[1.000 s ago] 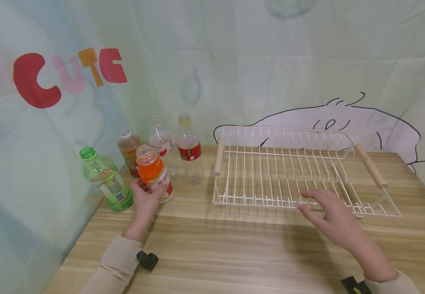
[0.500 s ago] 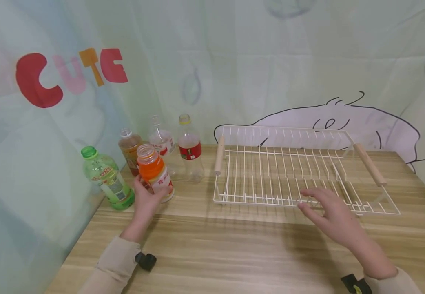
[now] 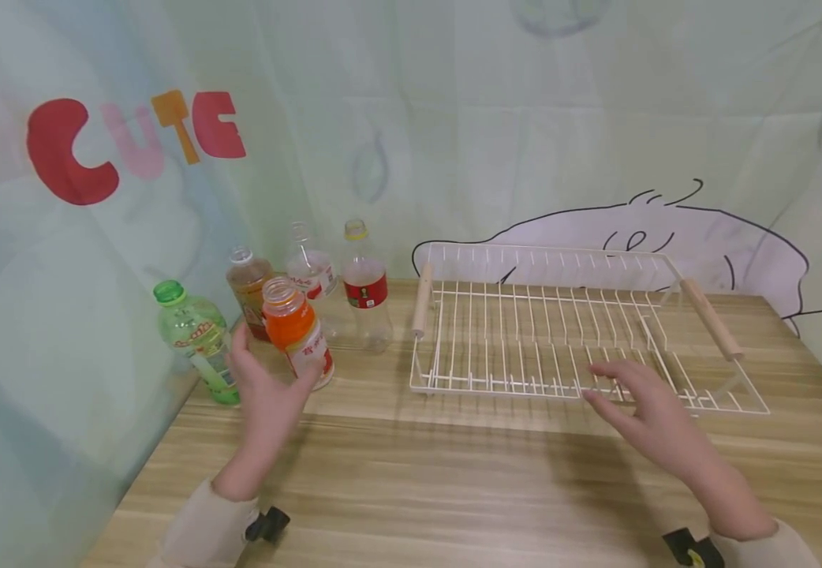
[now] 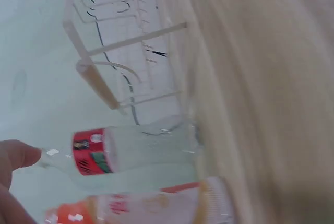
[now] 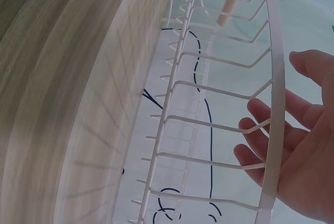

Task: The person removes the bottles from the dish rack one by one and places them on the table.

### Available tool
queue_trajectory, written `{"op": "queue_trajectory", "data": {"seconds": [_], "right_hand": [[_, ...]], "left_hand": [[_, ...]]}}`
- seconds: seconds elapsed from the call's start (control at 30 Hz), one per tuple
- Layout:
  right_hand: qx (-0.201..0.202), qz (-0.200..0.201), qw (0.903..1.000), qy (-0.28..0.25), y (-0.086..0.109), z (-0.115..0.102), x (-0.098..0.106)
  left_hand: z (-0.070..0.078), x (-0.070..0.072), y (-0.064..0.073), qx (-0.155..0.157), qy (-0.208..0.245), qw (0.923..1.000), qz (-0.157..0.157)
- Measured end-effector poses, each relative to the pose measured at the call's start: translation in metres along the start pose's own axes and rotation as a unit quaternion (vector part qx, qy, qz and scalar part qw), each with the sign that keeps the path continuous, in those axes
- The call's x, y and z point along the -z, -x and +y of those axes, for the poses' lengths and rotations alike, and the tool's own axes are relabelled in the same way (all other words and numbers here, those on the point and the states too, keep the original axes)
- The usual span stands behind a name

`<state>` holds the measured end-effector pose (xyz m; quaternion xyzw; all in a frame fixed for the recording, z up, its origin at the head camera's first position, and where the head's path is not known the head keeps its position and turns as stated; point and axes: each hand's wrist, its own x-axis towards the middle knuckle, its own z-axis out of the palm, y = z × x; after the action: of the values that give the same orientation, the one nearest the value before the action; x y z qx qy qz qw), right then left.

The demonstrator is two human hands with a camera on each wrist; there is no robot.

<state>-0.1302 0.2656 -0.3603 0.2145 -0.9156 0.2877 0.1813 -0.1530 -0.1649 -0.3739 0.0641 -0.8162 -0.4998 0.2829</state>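
Left of centre in the head view, the left hand [image 3: 267,392] is cupping around the orange drink bottle [image 3: 297,334], fingers spread and only loosely curved about its lower label. It reads as a half-open wrap, thumb on one side and fingers on the other, not a firm squeeze; whether the palm is actually pressing the plastic, I cannot tell. The bottle is standing upright and capless on the wooden table [image 3: 453,481], so holding it low is keeping it steady.

Just beside it, at the far left, the green bottle [image 3: 196,341] is standing with its green cap on. Behind are the brown tea bottle [image 3: 248,288], a clear bottle [image 3: 310,272] and the red-labelled bottle [image 3: 364,285], all bunched against the printed curtain [image 3: 453,118], clear of the working space.

Right of centre, the white wire dish rack [image 3: 524,331] is sitting flat with its wooden handles [image 3: 711,319] at either end. The right hand [image 3: 648,410] is hovering at the rack's near rim, fingers straight and splayed, gripping nothing. The right wrist view is showing those fingers [image 5: 271,151] behind the rim wire, near it but seemingly not clasping, as if bracing the rack in place.

In the left wrist view, the orange bottle is lying along the bottom edge, the red-labelled one just above.
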Motion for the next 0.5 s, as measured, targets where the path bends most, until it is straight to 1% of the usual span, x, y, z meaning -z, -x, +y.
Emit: {"op": "queue_trajectory", "data": {"seconds": [0.1,0.17,0.23,0.3,0.37,0.43,0.5], "right_hand": [[0.003,0.001,1.0000,0.004,0.000,0.001,0.002],[0.005,0.002,1.0000,0.007,-0.001,0.001,0.003],[0.011,0.006,0.9999,0.011,-0.001,0.001,0.005],[0.022,0.012,0.9996,0.015,-0.004,0.001,0.007],[0.032,0.017,0.9992,0.019,-0.008,0.001,0.009],[0.036,0.016,0.9990,0.021,-0.012,0.000,0.013],[0.032,0.006,0.9992,0.020,-0.017,-0.001,0.017]], "left_hand": [[0.013,0.001,0.004,-0.065,0.003,0.9977,0.019],[0.024,0.001,0.006,-0.092,0.012,0.9954,0.021],[0.034,-0.001,0.008,-0.114,0.025,0.9930,0.015],[0.044,-0.002,0.010,-0.129,0.027,0.9912,0.006],[0.054,-0.003,0.010,-0.139,0.018,0.9901,-0.004],[0.062,-0.004,0.009,-0.142,0.002,0.9897,-0.021],[0.071,-0.006,0.008,-0.138,-0.019,0.9891,-0.048]]}}
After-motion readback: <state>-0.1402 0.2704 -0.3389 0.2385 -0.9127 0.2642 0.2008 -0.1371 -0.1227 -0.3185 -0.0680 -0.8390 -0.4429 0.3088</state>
